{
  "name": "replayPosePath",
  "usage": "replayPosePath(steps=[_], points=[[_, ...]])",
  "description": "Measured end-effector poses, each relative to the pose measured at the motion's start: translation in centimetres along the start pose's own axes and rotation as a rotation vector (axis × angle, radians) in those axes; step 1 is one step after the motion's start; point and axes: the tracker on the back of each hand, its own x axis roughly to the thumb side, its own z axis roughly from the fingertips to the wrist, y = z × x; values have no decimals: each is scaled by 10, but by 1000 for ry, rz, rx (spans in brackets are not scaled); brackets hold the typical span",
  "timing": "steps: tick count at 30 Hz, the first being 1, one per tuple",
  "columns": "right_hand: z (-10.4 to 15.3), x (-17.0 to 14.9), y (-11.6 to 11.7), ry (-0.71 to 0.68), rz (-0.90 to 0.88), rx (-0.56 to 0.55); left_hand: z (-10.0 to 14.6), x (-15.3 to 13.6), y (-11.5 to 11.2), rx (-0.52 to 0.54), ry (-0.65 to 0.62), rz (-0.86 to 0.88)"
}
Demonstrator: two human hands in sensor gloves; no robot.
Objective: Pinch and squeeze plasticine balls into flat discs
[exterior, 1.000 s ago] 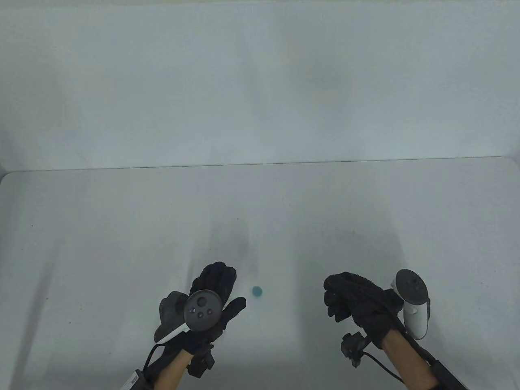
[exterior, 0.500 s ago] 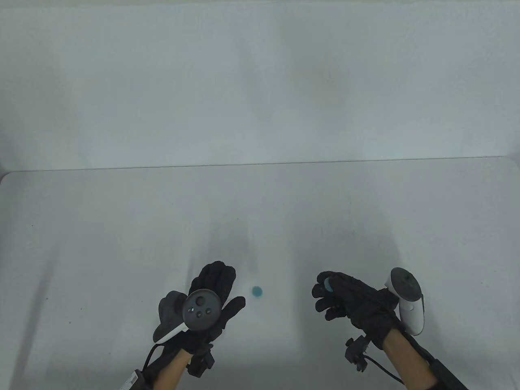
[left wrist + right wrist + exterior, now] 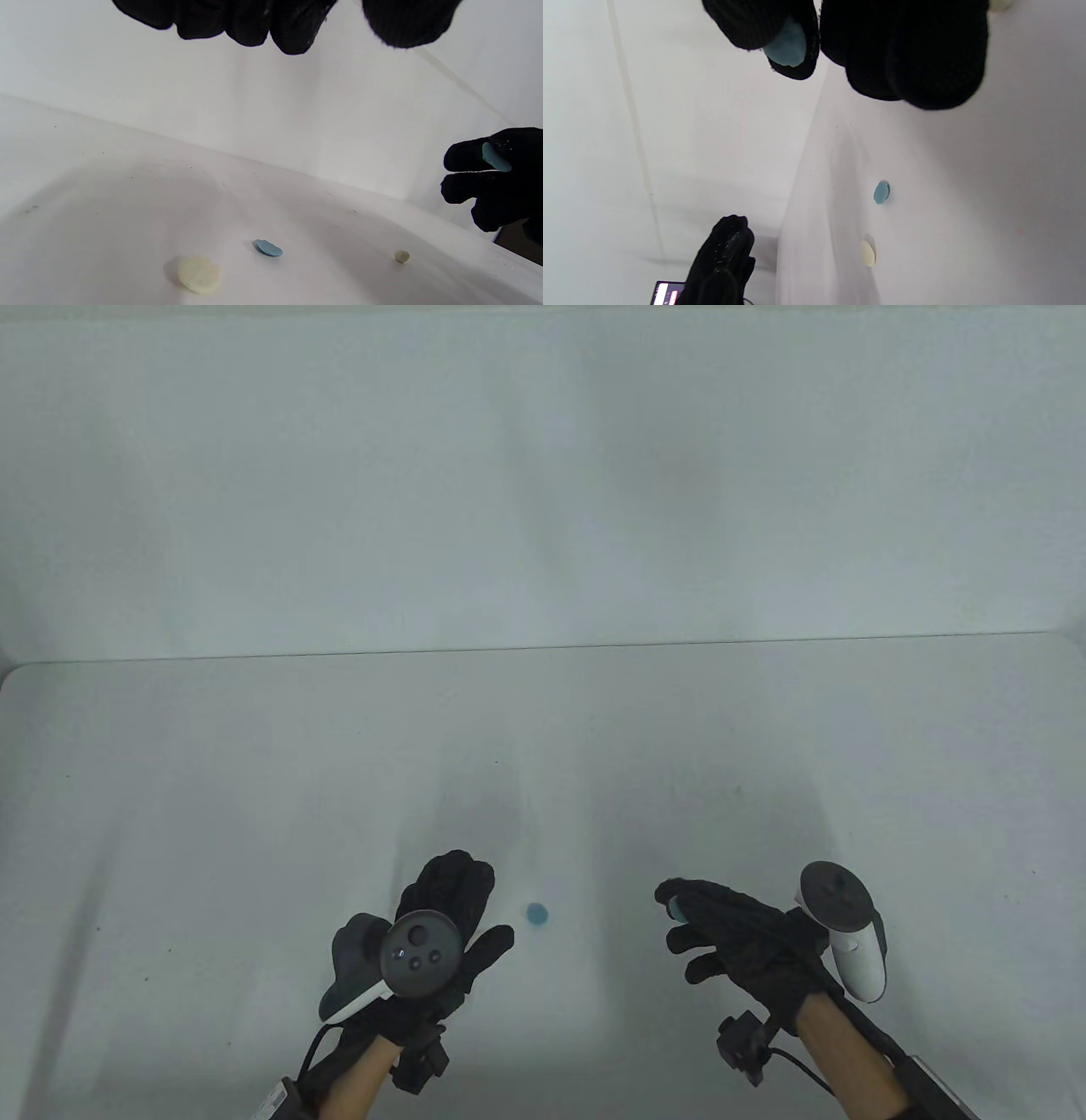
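Two pieces of blue plasticine: a flat blue plasticine disc (image 3: 535, 913) lying on the white table (image 3: 254, 780), and a blue flattened plasticine lump (image 3: 495, 157) well to the right of that disc, pinched in fingertips. Two pieces of cream plasticine: a flat cream disc (image 3: 199, 274) just beside the blue disc, and a small cream ball (image 3: 401, 256) farther off on its other side. Two black-gloved hands: left hand (image 3: 441, 933) and right hand (image 3: 738, 937). One table.

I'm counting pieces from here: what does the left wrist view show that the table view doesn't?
Only the left wrist view shows a cream disc and a small cream lump on the table. Only the table view shows both trackers. Both show the blue disc lying on the table and the blue piece pinched in the right hand.
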Motion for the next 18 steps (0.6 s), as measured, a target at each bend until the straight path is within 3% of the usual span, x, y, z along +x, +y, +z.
replayPosePath(steps=[6,18], points=[[-3,10,2,-8,102,-128,0,0,-1,-3,-7,16],[-42,20,27,19,301,-149,0,-2,1,3,-5,26]])
